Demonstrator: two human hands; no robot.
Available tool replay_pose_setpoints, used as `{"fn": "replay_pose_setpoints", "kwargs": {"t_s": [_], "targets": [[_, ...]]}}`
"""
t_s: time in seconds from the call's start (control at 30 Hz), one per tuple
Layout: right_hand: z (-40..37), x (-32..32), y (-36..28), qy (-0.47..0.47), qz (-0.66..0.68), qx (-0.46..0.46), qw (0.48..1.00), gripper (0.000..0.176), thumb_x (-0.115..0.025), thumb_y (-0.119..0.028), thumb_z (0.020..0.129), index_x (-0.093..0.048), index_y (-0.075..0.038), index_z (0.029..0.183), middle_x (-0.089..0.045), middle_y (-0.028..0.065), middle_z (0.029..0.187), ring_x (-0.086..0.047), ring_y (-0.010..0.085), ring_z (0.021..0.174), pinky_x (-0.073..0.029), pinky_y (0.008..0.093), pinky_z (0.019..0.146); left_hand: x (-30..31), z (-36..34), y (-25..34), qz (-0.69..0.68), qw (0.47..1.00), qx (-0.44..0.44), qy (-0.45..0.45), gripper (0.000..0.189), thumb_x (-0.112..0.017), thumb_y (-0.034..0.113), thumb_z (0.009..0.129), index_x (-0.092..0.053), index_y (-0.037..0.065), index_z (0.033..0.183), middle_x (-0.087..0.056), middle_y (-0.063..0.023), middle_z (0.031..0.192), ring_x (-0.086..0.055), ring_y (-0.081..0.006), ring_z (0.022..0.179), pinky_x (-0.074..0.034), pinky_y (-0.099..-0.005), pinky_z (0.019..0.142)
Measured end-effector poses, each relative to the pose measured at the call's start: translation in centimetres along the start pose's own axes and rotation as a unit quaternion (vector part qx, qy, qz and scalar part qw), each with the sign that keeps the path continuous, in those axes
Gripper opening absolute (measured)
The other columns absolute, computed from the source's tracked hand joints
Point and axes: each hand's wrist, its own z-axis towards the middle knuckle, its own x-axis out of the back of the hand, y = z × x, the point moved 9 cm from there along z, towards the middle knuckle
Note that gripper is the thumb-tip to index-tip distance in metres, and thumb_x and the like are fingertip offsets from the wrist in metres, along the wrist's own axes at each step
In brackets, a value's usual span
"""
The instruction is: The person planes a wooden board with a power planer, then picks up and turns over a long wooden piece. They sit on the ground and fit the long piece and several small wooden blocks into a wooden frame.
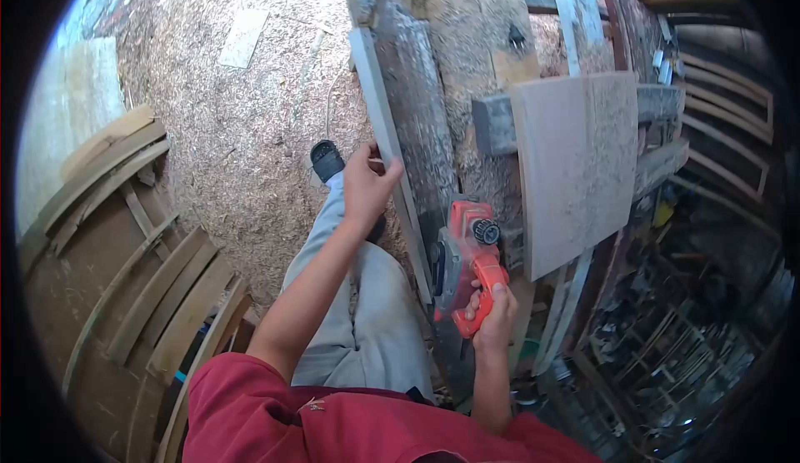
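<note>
A red electric hand planer (472, 250) with a black front knob rests on the workbench, tilted beside a long wooden strip. My right hand (495, 313) is wrapped round its rear handle. The long pale wooden strip (379, 100) stands on edge along the bench's left side. At its middle, my left hand (371, 186) has its thumb over the strip and its fingers curled on the near-left side. Part of those fingers is hidden behind the hand.
The thick, worn workbench (412, 88) runs away from me. To the right, a wide flat board (575, 171) lies across timber blocks, dusted with shavings. Curved wooden pieces (171, 296) are stacked at left. Shavings cover the floor (225, 146). Wooden frames (733, 96) stand far right.
</note>
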Motion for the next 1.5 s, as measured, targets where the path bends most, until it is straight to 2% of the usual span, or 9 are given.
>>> {"fn": "replay_pose_setpoints", "kwargs": {"t_s": [0.07,0.1,0.4,0.5,0.63,0.9,1.07,1.27,1.5], "targets": [[-0.7,-2.6,1.2,-0.011,0.021,-0.002,1.0,0.04,-0.051,-0.033,0.1,-0.064,0.005,0.104,-0.055,0.0051,0.068,-0.05,0.0107,0.054,-0.043,0.0277,0.05,3.1,2.6,-0.5,-0.018,1.0,-0.009,0.002,0.038,-0.077,0.018,0.094,-0.065,-0.004,0.122,-0.073,-0.0076,0.098,-0.066,-0.0115,0.076,-0.055,-0.0267,0.072],[-2.4,5.4,1.9,0.007,0.013,-0.003,1.0,0.04,-0.051,-0.032,0.1,-0.064,0.005,0.104,-0.055,0.0049,0.068,-0.05,0.0105,0.054,-0.042,0.0274,0.05,-3.1,-2.5,-1.5,-0.052,0.999,-0.001,-0.016,0.037,-0.076,0.018,0.095,-0.065,-0.005,0.121,-0.073,-0.0077,0.098,-0.066,-0.0112,0.077,-0.055,-0.0261,0.071],[-5.6,11.0,8.6,0.002,0.062,0.001,0.998,0.037,-0.052,-0.03,0.101,-0.064,0.004,0.105,-0.055,0.0036,0.068,-0.049,0.0098,0.055,-0.041,0.0266,0.051,-1.9,-1.9,-2.2,-0.068,0.997,-0.019,0.004,0.037,-0.071,0.017,0.099,-0.062,-0.008,0.124,-0.073,-0.01,0.1,-0.067,-0.0114,0.083,-0.056,-0.0258,0.071],[-6.6,13.1,10.0,0.007,0.058,-0.01,0.998,0.037,-0.053,-0.031,0.102,-0.064,0.004,0.104,-0.054,0.0035,0.068,-0.049,0.0099,0.055,-0.041,0.0265,0.051,-1.7,-1.4,-3.1,-0.082,0.996,-0.02,0.001,0.036,-0.069,0.016,0.099,-0.061,-0.006,0.127,-0.073,-0.0101,0.101,-0.069,-0.013,0.086,-0.057,-0.0274,0.072],[-7.8,15.1,11.3,0.011,0.056,-0.019,0.998,0.037,-0.052,-0.032,0.102,-0.064,0.003,0.104,-0.054,0.0033,0.068,-0.049,0.0098,0.055,-0.04,0.0265,0.051,-1.9,-1.4,-3.6,-0.112,0.993,0.032,-0.026,0.039,-0.063,0.015,0.103,-0.056,-0.007,0.134,-0.069,-0.014,0.116,-0.068,-0.0202,0.103,-0.06,-0.0344,0.087],[-8.1,16.0,12.7,0.011,0.051,-0.014,0.999,0.037,-0.051,-0.031,0.102,-0.063,0.004,0.103,-0.054,0.0034,0.067,-0.048,0.0093,0.054,-0.04,0.0261,0.05,-1.9,-1.7,-3.3,-0.114,0.991,0.052,-0.043,0.043,-0.067,0.021,0.101,-0.059,-0.01,0.13,-0.07,-0.0148,0.112,-0.069,-0.0215,0.101,-0.06,-0.0346,0.087],[-8.4,15.7,13.7,0.011,0.07,-0.023,0.997,0.038,-0.051,-0.032,0.102,-0.063,0.004,0.103,-0.054,0.0036,0.067,-0.048,0.0091,0.054,-0.039,0.0253,0.05,-2.0,-1.3,-2.5,-0.083,0.995,0.027,-0.05,0.045,-0.071,0.021,0.099,-0.057,-0.012,0.127,-0.071,-0.0154,0.108,-0.072,-0.0207,0.094,-0.062,-0.0322,0.082],[-8.8,15.4,14.2,-0.007,0.059,-0.021,0.998,0.038,-0.051,-0.033,0.102,-0.063,0.004,0.104,-0.054,0.0034,0.067,-0.048,0.0096,0.054,-0.04,0.0264,0.05,-2.5,-1.6,-0.9,-0.025,0.999,0.013,-0.046,0.046,-0.07,0.021,0.099,-0.056,-0.013,0.127,-0.07,-0.0166,0.109,-0.072,-0.0223,0.095,-0.063,-0.0327,0.084],[-8.6,15.2,15.3,-0.015,0.053,-0.018,0.998,0.039,-0.052,-0.034,0.101,-0.063,0.003,0.105,-0.054,0.0035,0.068,-0.048,0.0098,0.054,-0.04,0.0274,0.051,-2.0,-0.4,-3.7,-0.099,0.992,0.017,-0.079,0.045,-0.071,0.023,0.099,-0.058,-0.012,0.123,-0.07,-0.0167,0.109,-0.072,-0.0221,0.095,-0.062,-0.0331,0.089]]}}
